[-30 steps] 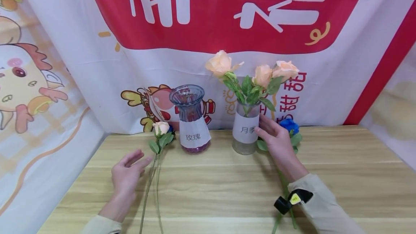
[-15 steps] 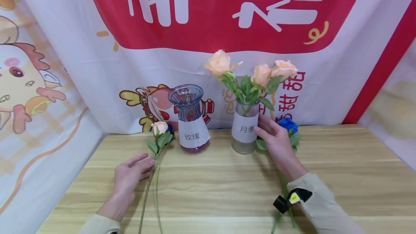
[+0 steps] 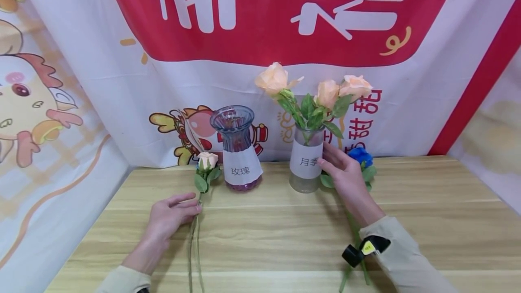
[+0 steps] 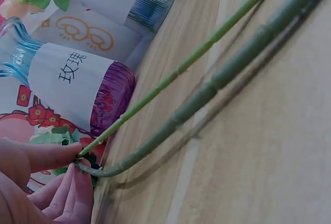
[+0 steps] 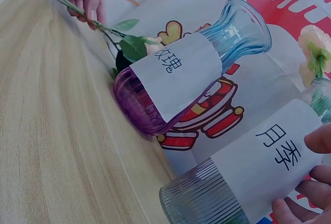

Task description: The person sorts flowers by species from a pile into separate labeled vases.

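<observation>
My left hand (image 3: 172,214) pinches a stem of the peach rose (image 3: 207,161) just below its leaves. In the left wrist view, thumb and fingertips meet at the green stems (image 4: 199,97), two of which run away over the table. Behind the peach bloom, a blue one beside it is mostly hidden. My right hand (image 3: 348,177) holds the side of the clear ribbed vase (image 3: 306,184), thumb on its paper label. Several peach roses (image 3: 327,94) stand in that vase. Left of it is the blue-and-purple glass vase (image 3: 236,125), upright, with no flowers in it.
A blue rose (image 3: 361,156) lies on the wooden table (image 3: 264,238) behind my right hand, its stems running under my right forearm. A black wrist camera (image 3: 354,255) sits on the right sleeve. The printed cloth backdrop (image 3: 195,80) rises directly behind the vases.
My left hand has moved right onto the stems and now pinches one. The peach rose has shifted slightly right, covering more of the blue bloom. My right hand stays on the clear vase.
</observation>
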Motion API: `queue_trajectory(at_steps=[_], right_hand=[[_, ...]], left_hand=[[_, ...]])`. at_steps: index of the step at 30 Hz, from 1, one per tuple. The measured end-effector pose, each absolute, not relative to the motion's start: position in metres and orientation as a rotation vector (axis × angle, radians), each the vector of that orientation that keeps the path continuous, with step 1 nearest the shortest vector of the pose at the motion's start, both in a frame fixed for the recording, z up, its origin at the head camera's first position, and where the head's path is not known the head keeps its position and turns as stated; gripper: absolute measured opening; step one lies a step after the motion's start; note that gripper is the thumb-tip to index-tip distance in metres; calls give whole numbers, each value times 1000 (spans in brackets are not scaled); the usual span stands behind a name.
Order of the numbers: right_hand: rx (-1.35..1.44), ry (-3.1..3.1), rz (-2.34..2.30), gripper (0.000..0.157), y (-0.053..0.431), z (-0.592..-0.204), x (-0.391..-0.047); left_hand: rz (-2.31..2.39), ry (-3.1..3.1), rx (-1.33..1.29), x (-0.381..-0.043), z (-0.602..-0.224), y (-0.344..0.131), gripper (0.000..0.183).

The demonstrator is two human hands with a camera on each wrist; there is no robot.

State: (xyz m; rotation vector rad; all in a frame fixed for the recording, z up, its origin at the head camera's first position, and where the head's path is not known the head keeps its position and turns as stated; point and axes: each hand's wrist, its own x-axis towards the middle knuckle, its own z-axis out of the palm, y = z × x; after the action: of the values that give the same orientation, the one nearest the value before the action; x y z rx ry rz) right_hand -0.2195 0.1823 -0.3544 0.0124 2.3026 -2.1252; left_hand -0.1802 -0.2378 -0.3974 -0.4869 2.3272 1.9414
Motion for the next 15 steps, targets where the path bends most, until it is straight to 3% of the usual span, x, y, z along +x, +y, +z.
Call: queue_trajectory(at_steps=[15], right_hand=[[5,2309,-2137,66,182,-355,-220]], left_hand=[[2007,2265,-401,-176,-369,-240,63]])
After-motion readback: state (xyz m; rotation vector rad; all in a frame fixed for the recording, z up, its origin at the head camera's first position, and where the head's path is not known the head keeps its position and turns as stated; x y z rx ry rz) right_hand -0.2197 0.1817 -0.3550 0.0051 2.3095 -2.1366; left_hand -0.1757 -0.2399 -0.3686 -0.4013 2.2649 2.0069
